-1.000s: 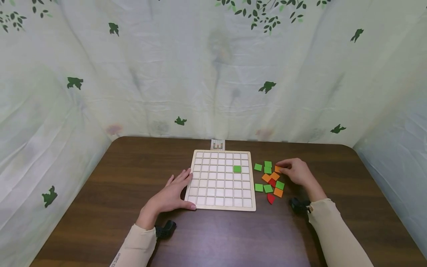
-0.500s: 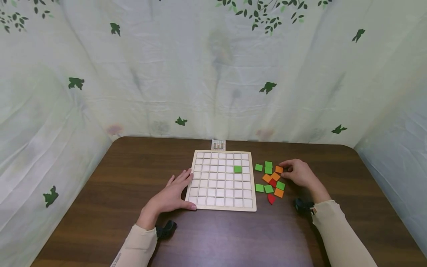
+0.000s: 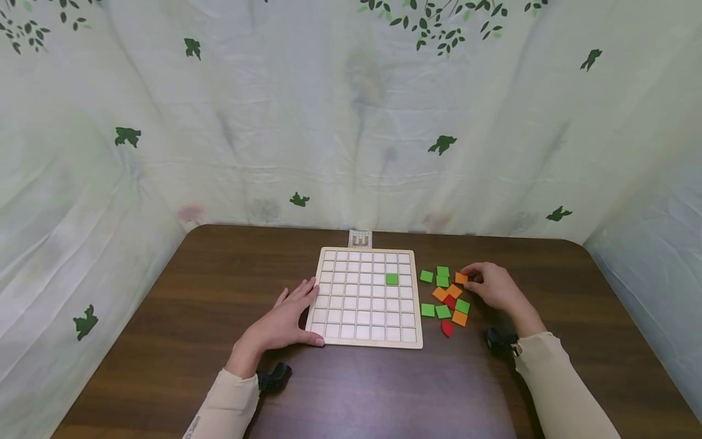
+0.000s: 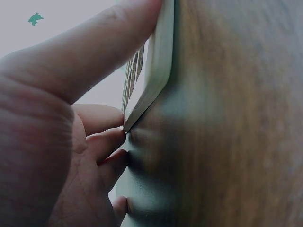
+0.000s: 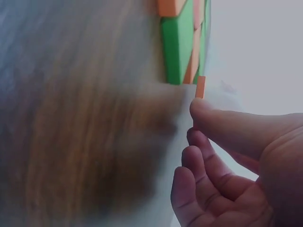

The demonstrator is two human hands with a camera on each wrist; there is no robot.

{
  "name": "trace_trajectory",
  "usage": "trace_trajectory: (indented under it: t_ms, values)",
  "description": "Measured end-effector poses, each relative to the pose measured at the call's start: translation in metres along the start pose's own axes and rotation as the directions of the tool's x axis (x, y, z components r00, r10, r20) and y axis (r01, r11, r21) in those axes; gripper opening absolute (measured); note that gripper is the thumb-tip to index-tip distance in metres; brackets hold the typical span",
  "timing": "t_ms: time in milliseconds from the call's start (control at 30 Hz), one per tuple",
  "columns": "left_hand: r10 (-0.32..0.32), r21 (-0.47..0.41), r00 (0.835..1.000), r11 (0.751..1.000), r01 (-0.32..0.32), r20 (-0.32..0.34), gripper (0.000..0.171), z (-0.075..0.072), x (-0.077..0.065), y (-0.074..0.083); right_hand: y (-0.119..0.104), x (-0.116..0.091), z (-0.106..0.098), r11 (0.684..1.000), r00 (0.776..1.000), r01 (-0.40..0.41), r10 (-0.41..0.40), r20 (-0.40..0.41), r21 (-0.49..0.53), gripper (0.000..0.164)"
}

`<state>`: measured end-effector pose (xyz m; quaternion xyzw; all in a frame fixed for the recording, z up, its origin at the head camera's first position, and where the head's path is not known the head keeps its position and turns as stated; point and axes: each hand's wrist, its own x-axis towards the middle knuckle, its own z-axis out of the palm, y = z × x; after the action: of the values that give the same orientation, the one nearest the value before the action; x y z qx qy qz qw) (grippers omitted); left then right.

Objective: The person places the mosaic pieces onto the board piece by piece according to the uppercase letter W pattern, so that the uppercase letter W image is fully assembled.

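Note:
In the head view, my left hand lies along the left side of a wooden grid board, fingers spread against its edge. The left wrist view shows the thumb on the board's rim near the front corner. Right of the board, my right hand pinches an orange square tile between thumb and forefinger; the right wrist view shows the tile edge-on at the thumb tip. The other fingers curl loosely below. One green tile sits in a cell towards the board's upper right.
Several green tiles and orange tiles lie loose beside the board. A red tile with a curved edge lies nearest me, and another red tile is partly covered. A printed card lies behind the board.
My right hand has drawn back slightly to the right, and more of the orange tile shows at its fingertips. The left hand keeps its place on the board.

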<state>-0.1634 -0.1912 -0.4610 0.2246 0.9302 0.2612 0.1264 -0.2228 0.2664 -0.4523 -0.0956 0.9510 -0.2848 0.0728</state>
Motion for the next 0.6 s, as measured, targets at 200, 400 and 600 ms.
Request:
trace_trajectory:
  t_ms: [200,400,600]
  values:
    - [-0.001,0.005,1.0,1.0,0.001,-0.003,0.113,-0.001,-0.001,0.0,-0.009,-0.002,-0.003,1.0,0.999,0.024,-0.024,-0.037,0.002,0.031]
    - [-0.008,-0.003,1.0,1.0,0.008,-0.002,0.114,0.0,-0.001,-0.001,-0.024,-0.006,-0.003,0.999,0.996,0.046,-0.046,-0.074,0.005,0.032]
    - [-0.012,-0.005,1.0,1.0,0.012,0.002,0.115,0.001,0.0,-0.001,-0.038,-0.009,-0.001,0.999,0.995,0.038,-0.036,-0.089,0.027,0.033]
